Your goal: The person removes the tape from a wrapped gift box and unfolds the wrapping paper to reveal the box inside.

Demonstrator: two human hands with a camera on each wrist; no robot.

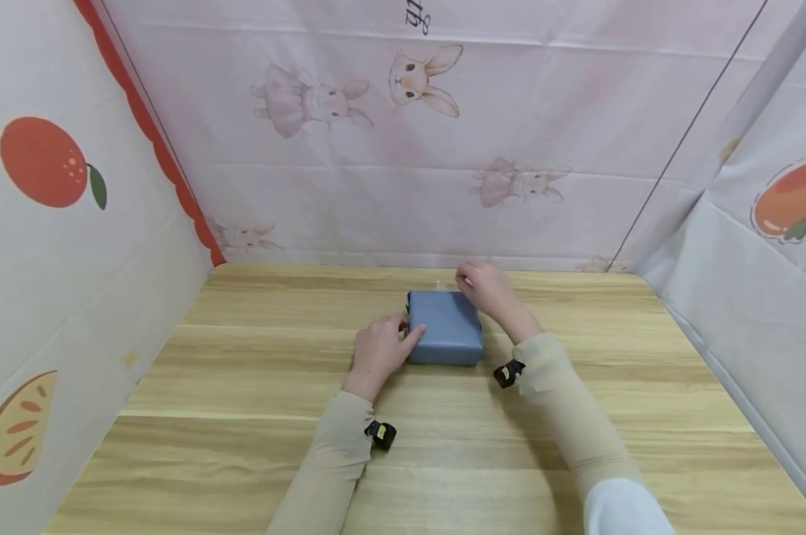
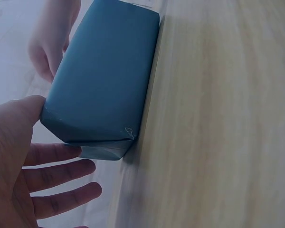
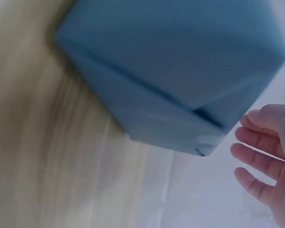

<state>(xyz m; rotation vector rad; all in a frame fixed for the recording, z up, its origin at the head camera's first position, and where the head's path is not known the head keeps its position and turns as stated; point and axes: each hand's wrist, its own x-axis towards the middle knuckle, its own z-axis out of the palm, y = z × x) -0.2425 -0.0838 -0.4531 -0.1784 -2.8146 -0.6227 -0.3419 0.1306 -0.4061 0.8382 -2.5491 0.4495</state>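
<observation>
A box wrapped in blue paper (image 1: 446,319) lies on the table in the head view. At its left side my left hand (image 1: 379,348) holds it, thumb on the top edge and index finger against the folded end (image 2: 104,151); the other fingers spread free in the left wrist view. Past the far right corner, my right hand (image 1: 488,288) is raised with bent fingers. In the right wrist view its thumb and index finger meet beside the box's folded end (image 3: 166,114). Whether anything thin is between them cannot be made out. A small clear strip (image 1: 440,285) shows at the box's far edge.
The wooden table (image 1: 242,446) runs back to a pink printed cloth (image 1: 376,215) close behind the box. White printed cloths hang at the left (image 1: 35,290) and right (image 1: 777,297). Small black cameras (image 1: 380,434) sit on both wrists.
</observation>
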